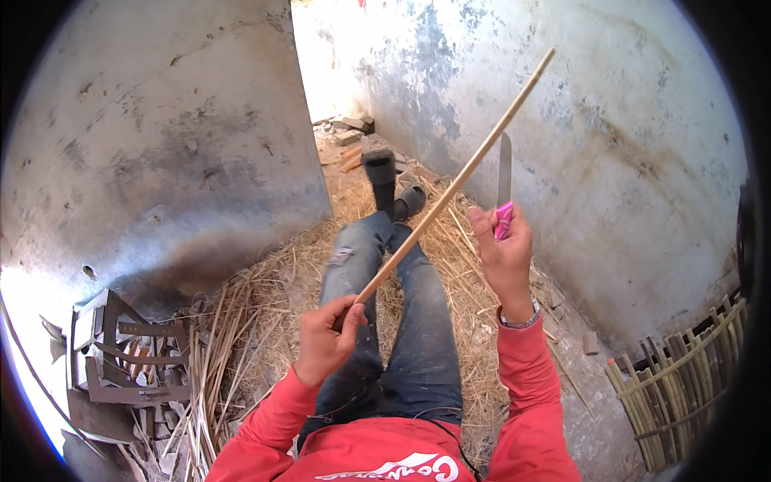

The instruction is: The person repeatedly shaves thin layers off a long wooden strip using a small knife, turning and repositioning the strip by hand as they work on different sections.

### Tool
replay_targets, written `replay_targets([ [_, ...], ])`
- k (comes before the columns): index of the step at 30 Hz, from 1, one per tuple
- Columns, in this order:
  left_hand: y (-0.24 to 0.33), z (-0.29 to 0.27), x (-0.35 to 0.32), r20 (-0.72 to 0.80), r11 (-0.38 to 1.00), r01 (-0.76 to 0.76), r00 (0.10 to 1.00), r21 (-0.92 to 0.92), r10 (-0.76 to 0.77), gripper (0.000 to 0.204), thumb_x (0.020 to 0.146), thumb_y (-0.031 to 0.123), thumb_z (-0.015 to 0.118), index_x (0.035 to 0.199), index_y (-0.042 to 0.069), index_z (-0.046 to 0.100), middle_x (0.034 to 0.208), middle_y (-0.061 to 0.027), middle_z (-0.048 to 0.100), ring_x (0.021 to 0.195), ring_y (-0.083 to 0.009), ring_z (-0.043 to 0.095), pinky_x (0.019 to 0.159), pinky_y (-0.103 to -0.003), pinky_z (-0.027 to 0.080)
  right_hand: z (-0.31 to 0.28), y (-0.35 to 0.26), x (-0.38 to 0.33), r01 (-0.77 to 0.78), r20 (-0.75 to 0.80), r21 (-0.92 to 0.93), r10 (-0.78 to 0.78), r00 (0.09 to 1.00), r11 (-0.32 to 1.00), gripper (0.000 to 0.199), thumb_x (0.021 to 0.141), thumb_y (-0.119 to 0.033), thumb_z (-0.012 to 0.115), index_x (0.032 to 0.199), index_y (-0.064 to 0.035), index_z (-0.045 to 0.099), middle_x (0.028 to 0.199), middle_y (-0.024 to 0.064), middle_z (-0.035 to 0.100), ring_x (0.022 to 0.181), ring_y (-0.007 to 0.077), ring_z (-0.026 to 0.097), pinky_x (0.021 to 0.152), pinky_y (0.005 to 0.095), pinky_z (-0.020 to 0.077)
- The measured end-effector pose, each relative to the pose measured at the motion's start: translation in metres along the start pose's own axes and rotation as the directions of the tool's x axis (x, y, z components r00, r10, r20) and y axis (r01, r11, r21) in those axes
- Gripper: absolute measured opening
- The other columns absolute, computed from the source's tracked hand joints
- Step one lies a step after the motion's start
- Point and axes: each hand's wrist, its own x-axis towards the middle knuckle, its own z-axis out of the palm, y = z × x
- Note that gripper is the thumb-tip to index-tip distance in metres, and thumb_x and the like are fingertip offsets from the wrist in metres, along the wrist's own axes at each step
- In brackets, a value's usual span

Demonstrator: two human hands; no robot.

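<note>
A long, pale wooden stick (458, 181) slants up to the right across my outstretched legs. My left hand (328, 339) is closed round its lower end. Upright in my right hand (506, 253) is a knife (504, 173) with a pink handle, its blade pointing up. The blade stands just right of the stick and looks apart from it, though the depth between them is hard to judge. My right fingers wrap the handle, the thumb lying along its left side.
Straw and shavings (281, 289) cover the floor round my legs. Long thin strips (210, 369) lie at the left beside a dark broken frame (132, 361). A woven stick panel (683, 386) leans at the right. Plastered walls stand on both sides, with bricks (349, 136) by the opening.
</note>
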Motion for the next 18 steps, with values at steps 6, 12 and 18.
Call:
replay_targets([
  [6,0.019,0.016,0.002,0.158,0.984,-0.177,0.972,0.003,0.174,0.023,0.098,0.004,0.067,0.119,-0.004,0.07,0.076,-0.0077,0.072,0.064,-0.0094,0.063,0.06,-0.026,0.05,-0.005,-0.014,0.017,-0.097,0.046,0.221,0.089,0.995,0.97,0.04,0.093,-0.008,0.076,0.072,-0.0122,0.042,0.099,0.0122,0.075,0.067,0.0075,0.065,0.05,0.0236,0.055],
  [12,-0.004,-0.017,0.012,0.416,0.987,0.114,0.908,-0.113,-0.057,0.027,0.095,0.006,0.07,0.121,-0.002,0.07,0.082,-0.0137,0.074,0.07,-0.0169,0.072,0.063,-0.027,0.054,-0.028,-0.009,0.074,-0.023,-0.155,0.147,0.046,0.987,0.989,0.042,0.093,-0.005,0.075,0.073,-0.014,0.039,0.101,0.0186,0.075,0.063,0.0117,0.067,0.051,0.0241,0.0557],
  [18,-0.05,-0.072,0.066,0.459,0.982,0.187,0.87,0.032,-0.181,0.02,0.094,0.003,0.069,0.113,-0.002,0.073,0.081,-0.0116,0.075,0.072,-0.0183,0.074,0.067,-0.028,0.055,-0.046,0.01,0.162,0.113,-0.281,0.194,-0.055,0.958,0.974,0.039,0.093,-0.01,0.075,0.076,-0.0139,0.04,0.103,0.0221,0.075,0.065,0.0168,0.072,0.05,0.0264,0.0539],
])
